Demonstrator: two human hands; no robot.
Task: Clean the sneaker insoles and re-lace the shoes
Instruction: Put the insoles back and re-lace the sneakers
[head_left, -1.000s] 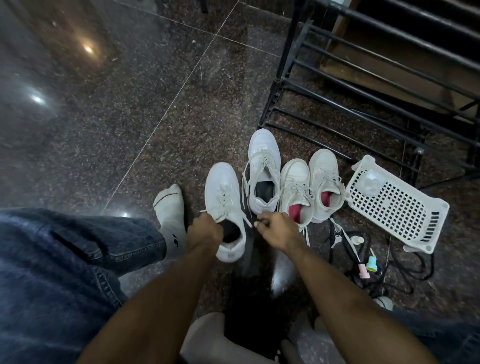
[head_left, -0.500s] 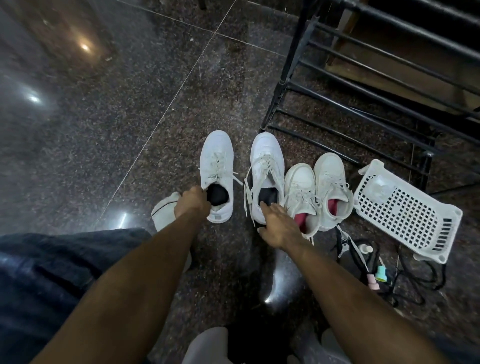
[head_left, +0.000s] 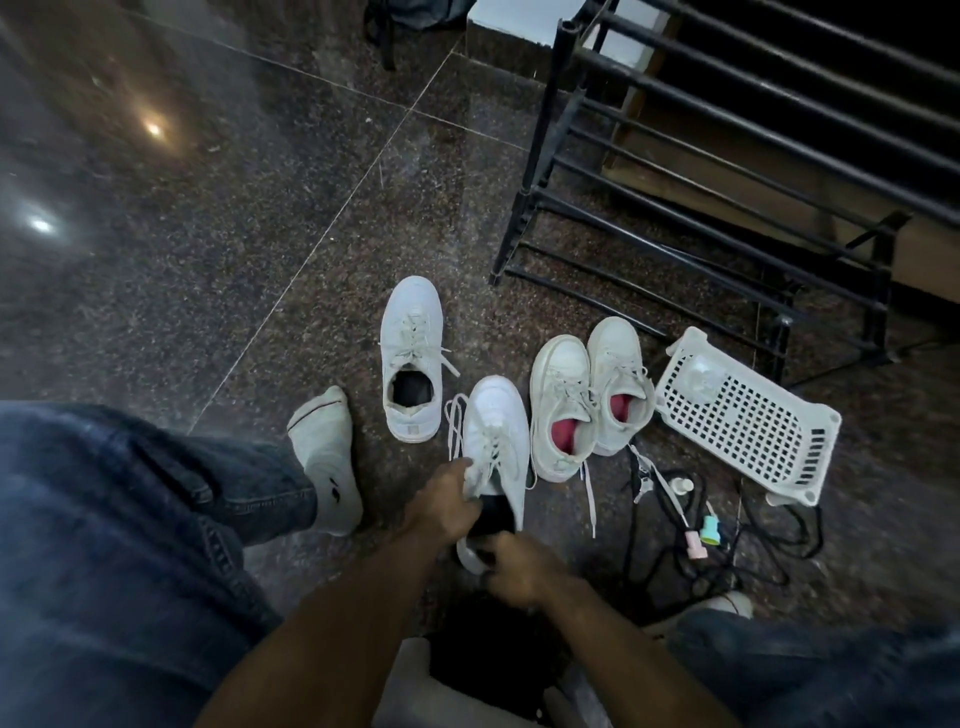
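Note:
Several white sneakers stand on the dark granite floor. One white sneaker (head_left: 496, 436) with a black insole is nearest me. My left hand (head_left: 441, 506) grips its left side by the laces and collar. My right hand (head_left: 511, 569) grips its heel. A second white sneaker with a black insole (head_left: 411, 353) stands alone further out to the left, laces loose. Two more white sneakers with pink insoles (head_left: 563, 410) (head_left: 621, 384) stand side by side to the right.
A white perforated plastic basket (head_left: 748, 421) lies tilted at the right. Black cords, a pink and a teal small item (head_left: 701, 538) lie below it. A black metal shoe rack (head_left: 701, 171) stands behind. My socked foot (head_left: 324, 457) rests at the left.
My left hand let go of the left sneaker and moved to the other black-insole sneaker. That sneaker came toward me, and my right hand now grips its heel.

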